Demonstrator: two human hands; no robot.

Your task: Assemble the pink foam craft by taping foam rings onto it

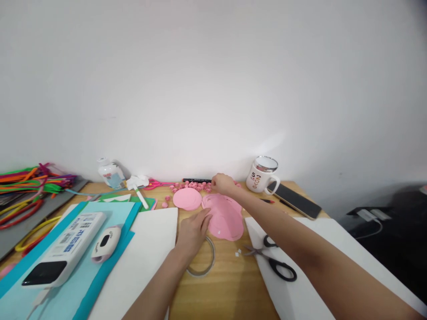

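Note:
A large pink paper cutout (227, 218) with a wavy outline lies flat in the middle of the table. At its left edge, the fingers of my left hand (193, 231) are drawn together on the paper. My right hand (223, 183) reaches over the cutout's far edge, its fingers curled closed beside a cluster of small pink rolled flowers (193, 186); whatever it pinches is hidden. Left of the cutout lies a pink paper circle (187, 198). Below my left hand is a roll of tape (212, 262), with tiny white bits (238, 253) to its right.
Black-handled scissors (267, 258) lie on white sheets at right. Behind them stand a mug (263, 174) and a phone (295, 201). At left are a power bank (65, 249), a small white device (106, 243), a white bottle (111, 173) and colourful pipe cleaners (33, 182). The wall closes off the back.

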